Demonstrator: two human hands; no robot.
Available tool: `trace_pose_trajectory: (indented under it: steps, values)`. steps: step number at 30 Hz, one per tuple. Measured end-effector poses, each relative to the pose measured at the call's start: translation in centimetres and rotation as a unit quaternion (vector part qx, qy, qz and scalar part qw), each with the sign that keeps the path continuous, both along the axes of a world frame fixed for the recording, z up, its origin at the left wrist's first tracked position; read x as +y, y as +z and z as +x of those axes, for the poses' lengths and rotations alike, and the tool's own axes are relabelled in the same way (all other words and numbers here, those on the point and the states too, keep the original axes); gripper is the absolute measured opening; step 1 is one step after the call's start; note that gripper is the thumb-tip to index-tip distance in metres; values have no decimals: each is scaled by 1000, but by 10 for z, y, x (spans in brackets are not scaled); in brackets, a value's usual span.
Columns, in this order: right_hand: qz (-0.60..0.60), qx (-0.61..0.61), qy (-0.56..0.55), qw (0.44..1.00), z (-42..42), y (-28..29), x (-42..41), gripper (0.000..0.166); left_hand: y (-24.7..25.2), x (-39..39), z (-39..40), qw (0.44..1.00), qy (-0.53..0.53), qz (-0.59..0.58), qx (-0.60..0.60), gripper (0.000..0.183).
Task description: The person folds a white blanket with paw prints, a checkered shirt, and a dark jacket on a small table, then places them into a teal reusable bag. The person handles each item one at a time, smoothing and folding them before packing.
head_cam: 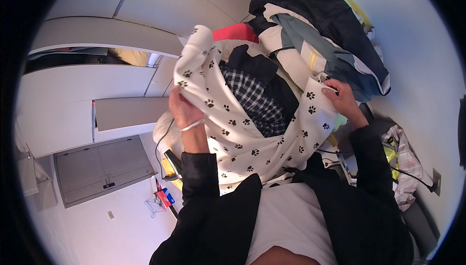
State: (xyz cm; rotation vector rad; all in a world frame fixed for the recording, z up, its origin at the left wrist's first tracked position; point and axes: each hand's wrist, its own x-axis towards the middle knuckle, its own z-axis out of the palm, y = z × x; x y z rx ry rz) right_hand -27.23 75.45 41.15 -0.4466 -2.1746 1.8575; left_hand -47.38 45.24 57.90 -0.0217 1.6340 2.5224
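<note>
A white fabric with black paw prints point(255, 152) hangs spread between my two hands in the head view. My left hand point(184, 108) grips its edge on the left, and a white band circles that wrist. On the right, my right hand point(342, 99) pinches a folded part of the same fabric between thumb and fingers. Past the fabric's dipping edge lie a black-and-white plaid garment point(255, 101) and a black garment point(255, 64). The fabric's lower part reaches close to my body.
A heap of clothes, with a black jacket point(309, 6) and a grey-green garment point(313, 39), lies at the upper right against the wall. White cabinets point(87, 86) stand on the left. A black cord point(415, 179) runs to a wall socket point(437, 182) at the right.
</note>
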Motion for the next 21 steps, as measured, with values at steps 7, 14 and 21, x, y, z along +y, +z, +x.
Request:
trace_pose_trajectory:
  steps: [7,14,21]
  values:
    - [-35,-14,12,999,-1,-7,0,20,18,-17,-7,967,159,-91,179,16]
    - [-17,-15,25,999,-3,2,-4,19,-22,46,-21,727,9,-585,360,16]
    - [-35,-16,28,999,-1,2,3,19,-34,-26,-133,697,109,-646,290,34]
